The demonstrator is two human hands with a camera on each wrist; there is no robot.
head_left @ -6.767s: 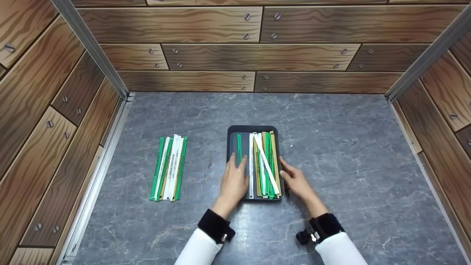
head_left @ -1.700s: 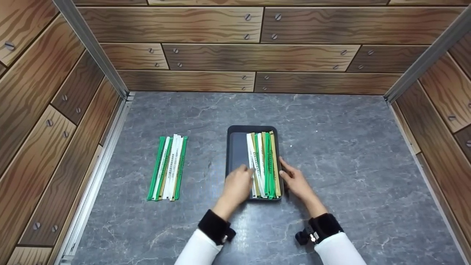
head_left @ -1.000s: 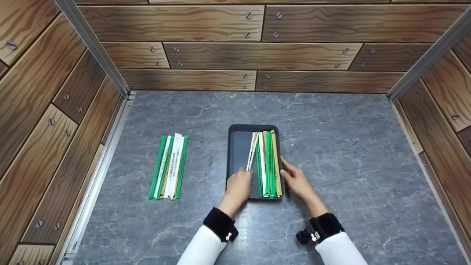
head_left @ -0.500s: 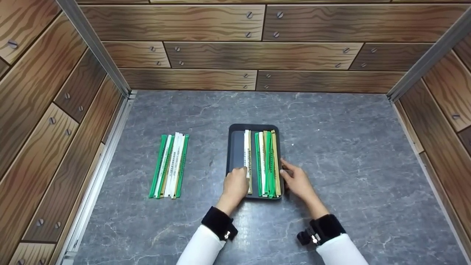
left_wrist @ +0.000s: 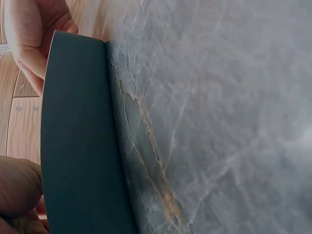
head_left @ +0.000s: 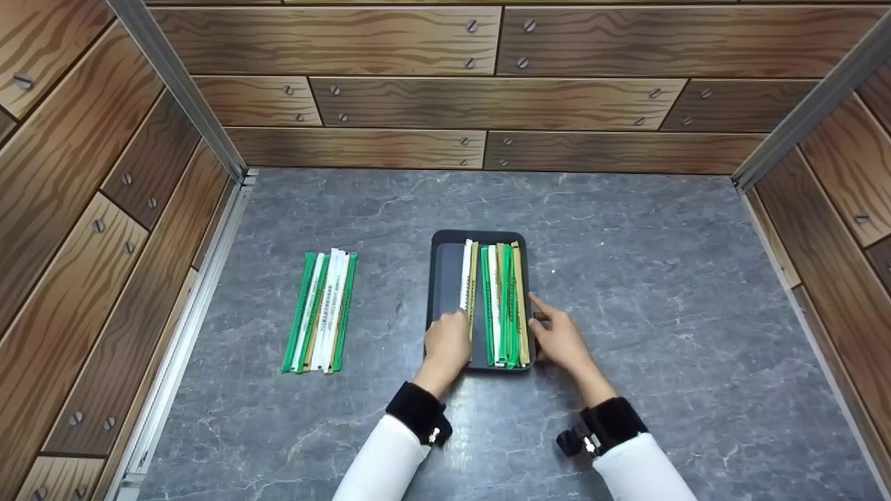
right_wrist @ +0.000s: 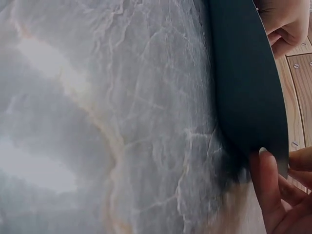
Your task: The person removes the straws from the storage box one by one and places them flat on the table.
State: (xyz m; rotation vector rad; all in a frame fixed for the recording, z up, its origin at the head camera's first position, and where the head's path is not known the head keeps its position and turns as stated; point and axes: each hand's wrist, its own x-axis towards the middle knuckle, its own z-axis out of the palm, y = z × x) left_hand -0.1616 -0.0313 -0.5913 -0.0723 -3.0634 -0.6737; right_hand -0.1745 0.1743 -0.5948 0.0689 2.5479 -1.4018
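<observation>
A dark shallow tray [head_left: 445, 240] holds several long, narrow printed packets; what is inside them cannot be told. My left hand [head_left: 447, 341] reaches over the tray's near-left part, its fingers curled on the lower end of a white packet [head_left: 466, 271] and a gold packet [head_left: 473, 275] lying side by side. To their right, across a gap, lie green, white and gold packets [head_left: 505, 306]. My right hand [head_left: 560, 339] touches the tray's right side with thumb and fingers, which the right wrist view shows at the near corner of the tray wall [right_wrist: 243, 83]. The left fingertips are hidden.
Left of the tray, a bundle of green, white and gold packets [head_left: 320, 313] lies on the grey marbled tabletop [head_left: 647, 292]. Wood-patterned panels [head_left: 418, 104] enclose the back and both sides.
My left hand has separated the white and gold packets from the right-hand group and brought them left within the tray. Earlier, a green packet lay alone at left. The right hand stays at the tray.
</observation>
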